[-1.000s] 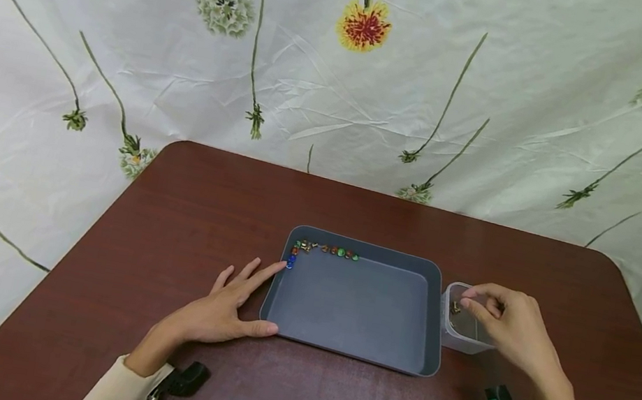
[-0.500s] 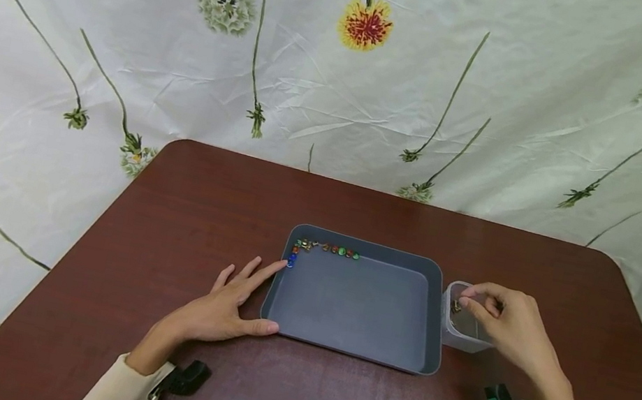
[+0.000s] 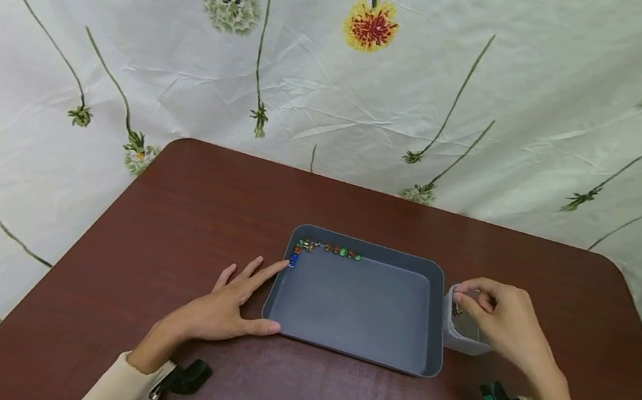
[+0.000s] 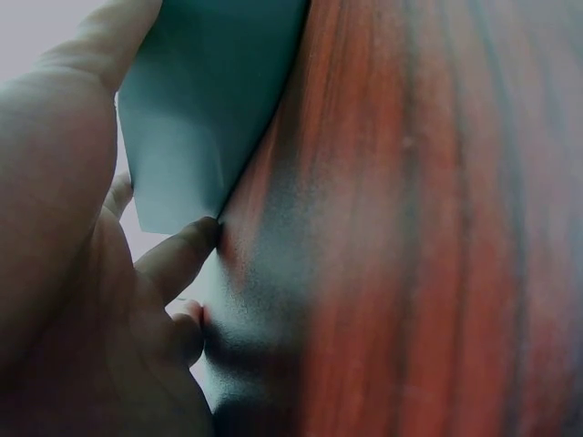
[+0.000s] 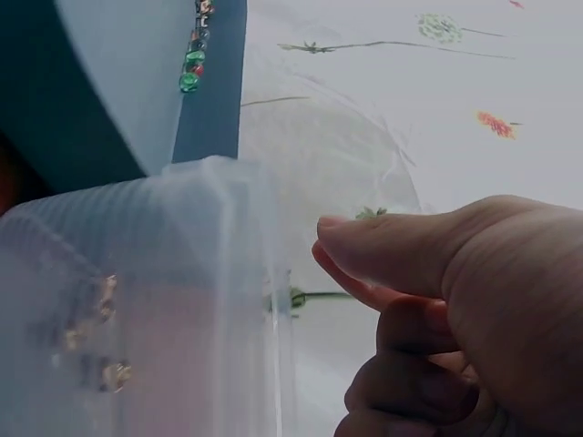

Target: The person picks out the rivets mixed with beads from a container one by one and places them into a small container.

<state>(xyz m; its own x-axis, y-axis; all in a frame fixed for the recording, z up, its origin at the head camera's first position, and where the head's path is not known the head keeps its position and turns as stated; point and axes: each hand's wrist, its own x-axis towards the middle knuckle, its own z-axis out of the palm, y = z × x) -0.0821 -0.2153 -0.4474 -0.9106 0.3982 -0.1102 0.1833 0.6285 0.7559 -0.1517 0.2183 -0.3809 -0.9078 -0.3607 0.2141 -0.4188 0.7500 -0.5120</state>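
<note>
A grey tray lies on the table, with a line of small coloured beads along its far edge, turning down the left side to blue ones. Several small gold-coloured pieces sit among them. My left hand rests on the tray's left side with fingers spread, thumb at the near corner, index fingertip close to the blue beads. Over the clear plastic box at the tray's right is my right hand, thumb and index tips together, other fingers curled. Nothing shows between those tips in the right wrist view.
A few small gold-coloured pieces lie inside the clear box, whose wall stands close beside the tray. The dark red-brown table extends around both. Behind it hangs a white cloth with a flower print.
My right hand has shifted slightly left, its fingertips now nearer the box's tray-side rim. The left hand and the beads keep their places. The head view has drifted slightly.
</note>
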